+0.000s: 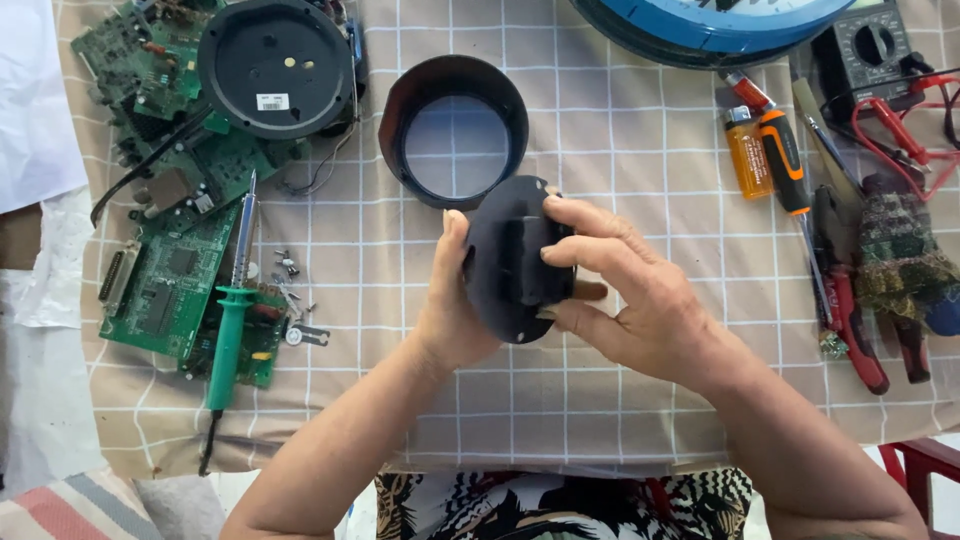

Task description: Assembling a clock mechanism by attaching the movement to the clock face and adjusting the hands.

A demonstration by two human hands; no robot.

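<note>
- Black round plastic part (510, 262) was held above the checked cloth of the worktop (600, 160), both hands clasped on it: left hand (452, 310) behind, right hand (630, 300) in front.
- Black ring (400, 110) lay just beyond.
- Green circuit boards (165, 290) and green soldering iron (230, 330) lay left; red-handled pliers (850, 320) right.

Two bare forearms rise from the lower edge of the frame, sleeveless to the elbow, the left hand (452, 318) and right hand (625, 295) ringless, above a black, white, tan and red patterned garment (560, 505).
</note>
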